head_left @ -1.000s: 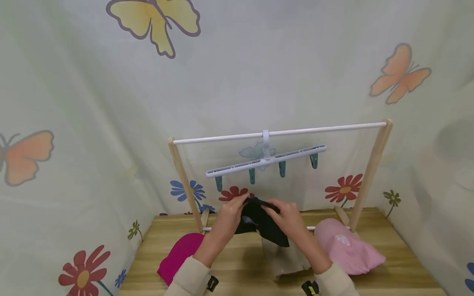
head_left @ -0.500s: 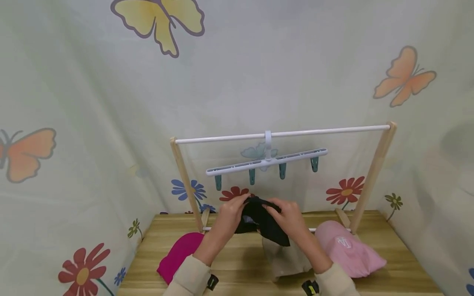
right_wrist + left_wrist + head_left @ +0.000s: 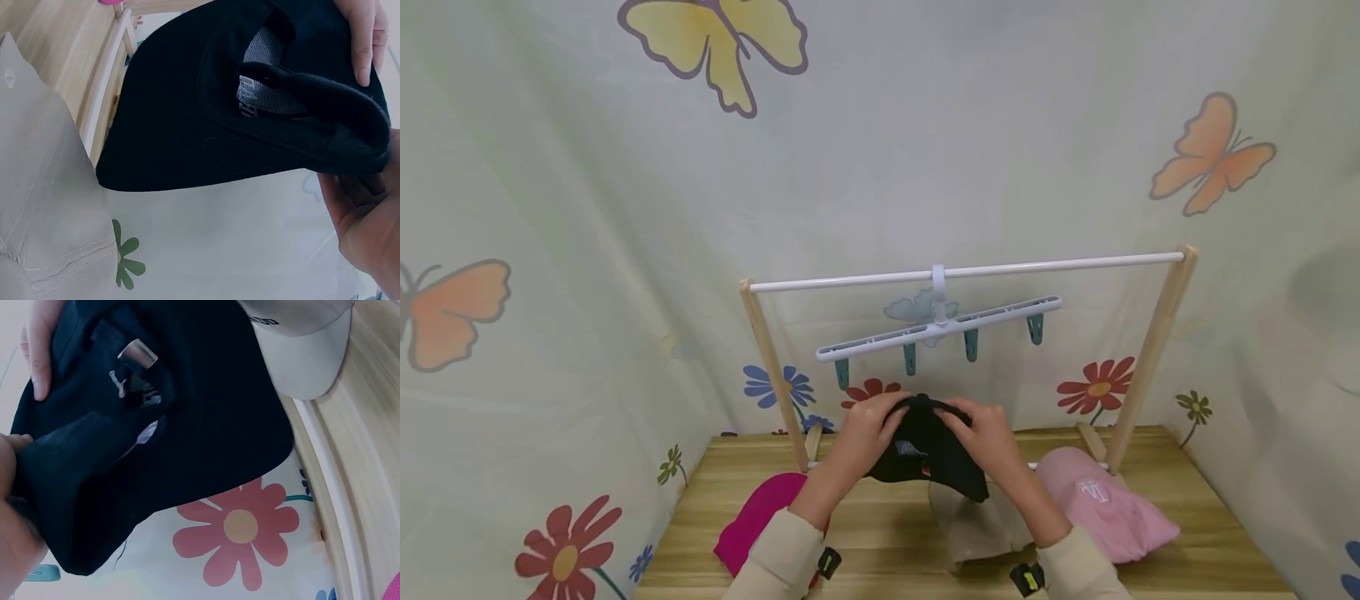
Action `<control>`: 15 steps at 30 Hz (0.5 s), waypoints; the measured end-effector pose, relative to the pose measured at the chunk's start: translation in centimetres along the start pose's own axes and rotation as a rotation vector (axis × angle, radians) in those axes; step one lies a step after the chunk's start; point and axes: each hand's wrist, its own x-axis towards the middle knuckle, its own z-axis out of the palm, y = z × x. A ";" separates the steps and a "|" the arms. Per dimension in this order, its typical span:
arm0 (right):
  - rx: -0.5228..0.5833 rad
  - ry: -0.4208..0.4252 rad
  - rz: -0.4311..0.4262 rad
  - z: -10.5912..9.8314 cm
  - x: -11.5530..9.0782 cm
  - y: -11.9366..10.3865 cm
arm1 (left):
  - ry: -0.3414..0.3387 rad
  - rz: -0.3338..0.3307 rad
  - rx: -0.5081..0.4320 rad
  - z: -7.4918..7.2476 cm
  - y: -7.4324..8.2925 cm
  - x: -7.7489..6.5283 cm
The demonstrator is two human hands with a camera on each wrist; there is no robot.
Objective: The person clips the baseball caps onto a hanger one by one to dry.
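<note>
A black baseball cap (image 3: pixel 934 446) is held up between my two hands, its underside and inner label (image 3: pixel 910 448) facing me. My left hand (image 3: pixel 867 427) grips the cap's left edge, thumb on the near side. On the opposite edge, my right hand (image 3: pixel 987 437) pinches the fabric between thumb and fingers. In the left wrist view the cap's metal strap buckle (image 3: pixel 139 355) shows beside a small white logo. Just above the cap hangs a pale hanger (image 3: pixel 936 329) with several teal clips (image 3: pixel 910 358), none gripping anything.
The hanger hooks over the white bar (image 3: pixel 1060 264) of a wooden-legged rack (image 3: pixel 1153 358). On the wooden table (image 3: pixel 880 542) lie a magenta cap (image 3: pixel 760 517) at left, a beige cap (image 3: pixel 977 525) below my right hand, and a pink cap (image 3: pixel 1097 500) at right.
My hands have stayed nearly in place. The black cap has tilted a little and spread wider, its crown edge slightly higher, and my left thumb has shifted on the fabric.
</note>
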 end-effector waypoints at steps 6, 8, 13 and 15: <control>-0.002 -0.012 0.038 -0.1 0.0 0.4 | -0.037 -0.048 -0.036 -0.1 0.3 0.4; -0.003 -0.009 0.050 -0.1 0.1 0.4 | -0.048 -0.065 -0.041 -0.1 0.3 0.5; -0.024 0.004 0.057 -0.1 0.3 0.4 | -0.030 -0.186 -0.101 -0.1 0.5 1.2; -0.032 0.007 0.065 -0.1 0.3 0.4 | 0.005 -0.267 -0.171 -0.2 0.7 1.7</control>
